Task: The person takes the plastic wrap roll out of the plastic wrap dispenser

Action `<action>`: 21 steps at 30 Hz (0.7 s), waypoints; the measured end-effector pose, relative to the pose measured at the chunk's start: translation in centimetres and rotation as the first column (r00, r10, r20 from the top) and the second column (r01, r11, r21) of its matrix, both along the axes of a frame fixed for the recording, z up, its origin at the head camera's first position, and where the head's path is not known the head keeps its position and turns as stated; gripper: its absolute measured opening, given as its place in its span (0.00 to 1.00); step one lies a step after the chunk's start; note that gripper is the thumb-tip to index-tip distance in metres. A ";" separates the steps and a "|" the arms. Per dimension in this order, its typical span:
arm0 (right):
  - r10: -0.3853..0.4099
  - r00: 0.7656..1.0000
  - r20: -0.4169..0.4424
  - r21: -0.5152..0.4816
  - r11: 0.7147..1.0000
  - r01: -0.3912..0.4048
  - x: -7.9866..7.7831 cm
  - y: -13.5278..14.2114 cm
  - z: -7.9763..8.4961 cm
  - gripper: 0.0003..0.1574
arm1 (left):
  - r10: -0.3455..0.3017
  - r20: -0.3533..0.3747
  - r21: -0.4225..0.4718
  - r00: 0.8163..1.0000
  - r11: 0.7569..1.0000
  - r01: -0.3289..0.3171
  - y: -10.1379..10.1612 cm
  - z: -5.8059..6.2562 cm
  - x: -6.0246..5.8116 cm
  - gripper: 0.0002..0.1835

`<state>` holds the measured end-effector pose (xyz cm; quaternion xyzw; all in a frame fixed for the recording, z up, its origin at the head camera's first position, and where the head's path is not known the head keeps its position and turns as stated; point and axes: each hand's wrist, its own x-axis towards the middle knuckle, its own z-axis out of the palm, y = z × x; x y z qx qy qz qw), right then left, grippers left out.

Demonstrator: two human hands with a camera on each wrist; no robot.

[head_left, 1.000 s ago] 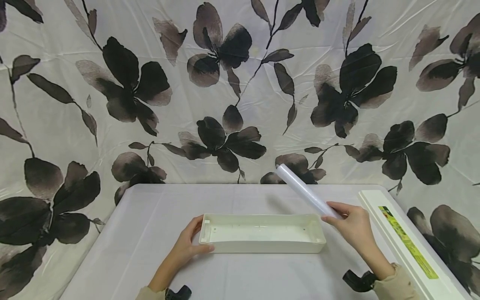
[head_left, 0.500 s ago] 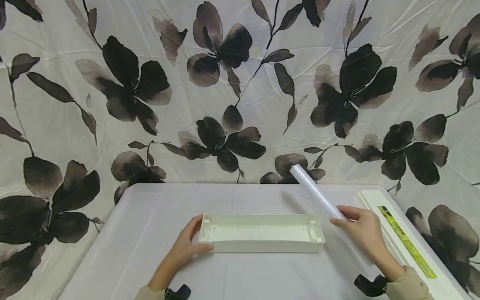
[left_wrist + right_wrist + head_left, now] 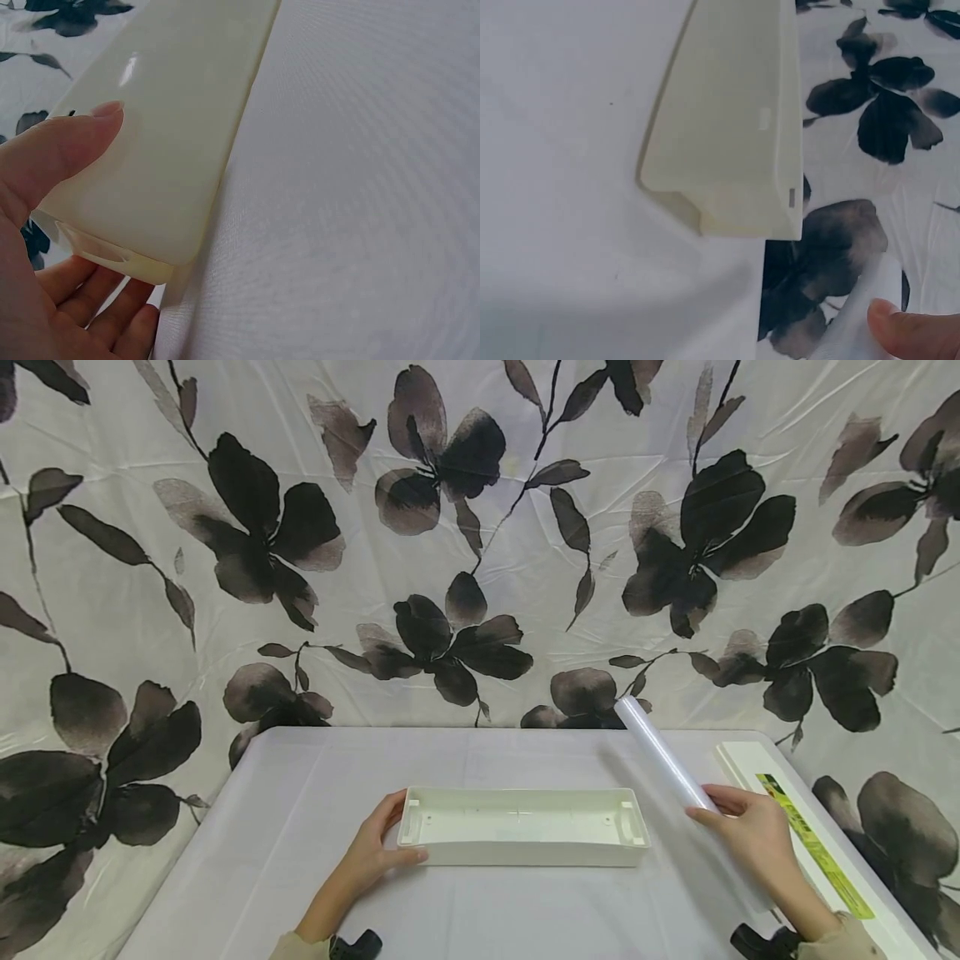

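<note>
In the head view, a long cream plastic box [image 3: 525,853] without a cover stands across the table. My left hand [image 3: 369,845] grips its left end, thumb on the front wall and fingers behind. The left wrist view shows the thumb flat on the box wall [image 3: 165,150] and the fingers curled at the end. A pale, shiny roll of cling film [image 3: 660,752] slants up from my right hand [image 3: 757,835], pinched between thumb and fingers, to the right of the box. Its lower part is partly hidden by that hand and forearm.
At the table's right edge lies a long white case [image 3: 738,757] with a yellow-green label [image 3: 813,845]. My right forearm passes over it. A white cloth covers the table [image 3: 360,760], and a floral curtain [image 3: 555,568] hangs behind its far edge.
My right hand has moved to the right and slightly nearer with the cling film roll, away from the box. My left hand and the box have stayed in place.
</note>
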<state>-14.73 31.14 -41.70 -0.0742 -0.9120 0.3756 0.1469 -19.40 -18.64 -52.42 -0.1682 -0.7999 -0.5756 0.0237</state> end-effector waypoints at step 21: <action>-0.113 0.987 0.115 0.002 0.994 0.114 1.4 2.7 -3.1 0.33 | 0.002 -0.016 -0.009 1.000 1.000 -0.002 0.0 -0.2 0.2 0.47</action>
